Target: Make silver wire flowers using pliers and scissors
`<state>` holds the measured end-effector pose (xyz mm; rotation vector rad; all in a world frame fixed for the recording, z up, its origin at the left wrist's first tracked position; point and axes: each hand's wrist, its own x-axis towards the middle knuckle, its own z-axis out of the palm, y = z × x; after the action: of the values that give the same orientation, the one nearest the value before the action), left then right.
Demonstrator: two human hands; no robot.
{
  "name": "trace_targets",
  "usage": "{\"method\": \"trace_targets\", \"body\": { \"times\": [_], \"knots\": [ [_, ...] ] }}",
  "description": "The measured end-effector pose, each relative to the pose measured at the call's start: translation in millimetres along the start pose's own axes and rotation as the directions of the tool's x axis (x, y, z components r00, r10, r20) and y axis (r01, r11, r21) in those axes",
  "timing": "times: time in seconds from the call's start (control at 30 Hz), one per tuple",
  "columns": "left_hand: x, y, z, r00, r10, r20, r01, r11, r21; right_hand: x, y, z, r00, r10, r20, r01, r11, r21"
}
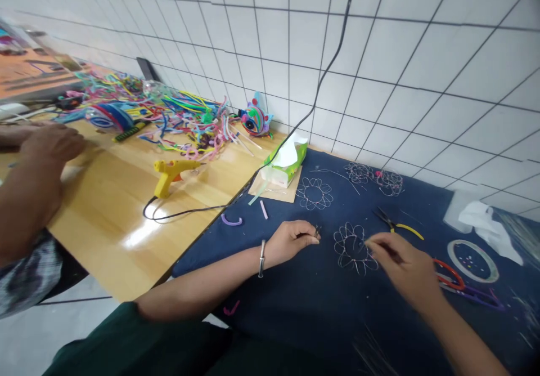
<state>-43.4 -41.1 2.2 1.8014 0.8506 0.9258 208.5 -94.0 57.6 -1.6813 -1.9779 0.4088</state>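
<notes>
My left hand point(294, 242), with a bangle at the wrist, pinches a small dark bit of wire point(317, 232) above the dark blue cloth. To its right, my right hand point(396, 258) has its thumb and index finger pressed together at the right edge of a flower-shaped wire ring point(341, 246). Whether the fingers grip the ring or a thin wire by it is too small to tell. A second looped wire ring point(314, 194) lies on the cloth behind my left hand.
Pliers point(392, 225), scissors point(449, 277) and a round dish point(472, 260) lie right. A tissue box point(287, 162) stands behind. On the wooden table point(109, 196) are a yellow glue gun point(171, 174) with its cord and colourful pipe cleaners point(169, 122). Another person's hands point(53, 142) rest left.
</notes>
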Motion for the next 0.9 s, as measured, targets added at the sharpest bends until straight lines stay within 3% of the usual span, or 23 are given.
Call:
{"method": "trace_targets", "body": {
  "times": [0.13, 0.27, 0.43, 0.57, 0.67, 0.77, 0.83, 0.9],
  "knots": [
    [-1.5, 9.1, 1.0, 0.997, -0.011, 0.076, 0.008, 0.999, 0.034, -40.9, 76.8, -56.7, 0.972, 0.179, -0.152, -0.207, 0.96, -0.188],
    [-7.2, 15.2, 4.9, 0.985, -0.007, 0.175, -0.01, 0.995, 0.099, -100.6, 142.7, -110.2, 0.884, 0.334, -0.326, -0.435, 0.843, -0.315],
    [-9.6, 5.6, 6.2, 0.985, -0.044, 0.169, 0.008, 0.977, 0.213, -165.2, 177.8, -155.4, 0.716, 0.476, -0.51, -0.649, 0.724, -0.234],
    [-11.4, 1.7, 5.5, 0.975, -0.056, 0.216, 0.005, 0.973, 0.23, -184.0, 189.3, -161.9, 0.679, 0.536, -0.502, -0.693, 0.694, -0.195],
    [-10.8, 0.1, 5.8, 0.973, -0.044, 0.226, -0.01, 0.972, 0.235, -173.5, 182.2, -147.9, 0.694, 0.59, -0.413, -0.681, 0.723, -0.113],
    [-8.5, 1.0, 9.7, 0.974, -0.02, 0.225, -0.033, 0.973, 0.228, -137.2, 153.5, -119.4, 0.783, 0.596, -0.178, -0.595, 0.801, 0.061],
    [-8.3, 5.7, 14.4, 0.968, 0.026, 0.249, -0.079, 0.975, 0.207, -99.6, 124.2, -93.9, 0.88, 0.474, -0.011, -0.472, 0.878, 0.081],
    [-9.1, 11.8, 19.1, 0.947, 0.092, 0.309, -0.153, 0.972, 0.178, -55.9, 89.2, -64.0, 0.962, 0.262, 0.072, -0.261, 0.965, -0.029]
  ]
}}
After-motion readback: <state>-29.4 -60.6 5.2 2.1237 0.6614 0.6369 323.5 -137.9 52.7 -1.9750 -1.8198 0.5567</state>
